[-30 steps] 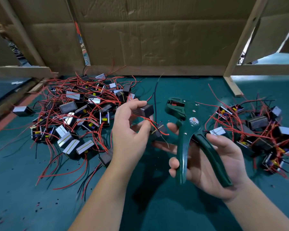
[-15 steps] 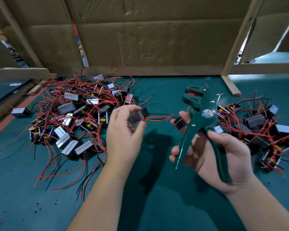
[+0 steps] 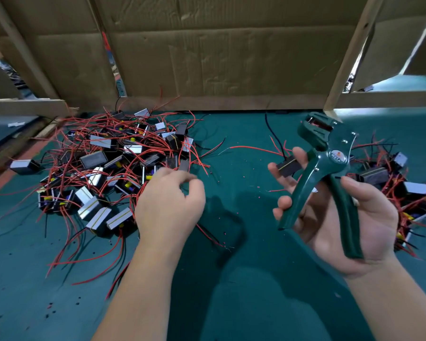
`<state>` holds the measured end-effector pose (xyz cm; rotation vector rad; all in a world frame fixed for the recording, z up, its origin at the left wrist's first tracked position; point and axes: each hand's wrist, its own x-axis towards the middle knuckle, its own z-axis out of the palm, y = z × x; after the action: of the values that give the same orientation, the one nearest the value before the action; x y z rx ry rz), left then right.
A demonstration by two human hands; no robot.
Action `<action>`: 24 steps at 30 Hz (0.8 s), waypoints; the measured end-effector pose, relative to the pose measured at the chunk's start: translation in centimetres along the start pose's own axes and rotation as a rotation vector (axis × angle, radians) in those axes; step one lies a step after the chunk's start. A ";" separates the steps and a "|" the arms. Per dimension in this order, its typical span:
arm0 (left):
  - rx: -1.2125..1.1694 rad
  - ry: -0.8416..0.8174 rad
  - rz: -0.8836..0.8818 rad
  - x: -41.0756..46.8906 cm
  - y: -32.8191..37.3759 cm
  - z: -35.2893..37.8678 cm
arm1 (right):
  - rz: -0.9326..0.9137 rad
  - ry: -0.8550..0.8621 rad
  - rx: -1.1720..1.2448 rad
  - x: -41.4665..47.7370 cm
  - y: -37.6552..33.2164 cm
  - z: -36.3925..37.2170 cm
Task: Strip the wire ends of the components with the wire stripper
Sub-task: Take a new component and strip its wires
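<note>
Our left hand [image 3: 170, 205] has dropped away from the middle and is now down at the near edge of the left heap of components [image 3: 103, 168]. Its fingertips are bunched beside a small dark block [image 3: 183, 165], too blurred for us to tell whether they pinch it or only brush it. Half a second ago that hand held a block up level with the tool, so we read this as the gap between two strips, one piece dealt with and the next being sought. Our right hand [image 3: 374, 217] grips the green wire stripper [image 3: 335, 158], handles spread across the palm and its toothed head pointing up and away with nothing in it. The same hand's fingertips pinch a black component [image 3: 287, 166] against the tool, and its red wire [image 3: 251, 148] trails left over the desk [image 3: 244, 279]. The blocks are small boxy things, dark with pale taped faces and yellow touches, each with thin, springy red and black leads that tangle. A second heap [image 3: 403, 188] lies behind the right hand. Red flecks [image 3: 258, 187], likely cut insulation, dot the teal mat, and creased cardboard [image 3: 219, 50] walls the back.
</note>
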<state>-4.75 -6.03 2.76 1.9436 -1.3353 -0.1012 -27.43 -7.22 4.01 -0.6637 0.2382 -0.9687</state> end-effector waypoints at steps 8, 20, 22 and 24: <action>-0.618 -0.177 0.291 -1.2 1.8 1.7 | 0.136 -0.097 0.007 0.2 1.9 0.6; -1.164 -0.215 -0.062 -1.7 2.9 1.8 | 0.289 -0.102 -0.037 0.6 4.2 1.2; -1.258 -0.272 -0.122 -1.5 2.8 1.4 | 0.308 -0.110 -0.046 0.7 4.1 1.3; -1.239 -0.246 -0.086 -1.0 2.4 1.1 | 0.325 -0.120 -0.055 0.7 3.7 1.3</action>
<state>-7.54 -6.18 3.11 0.9176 -0.9224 -0.9807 -23.90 -5.84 2.77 -0.7059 0.2582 -0.6105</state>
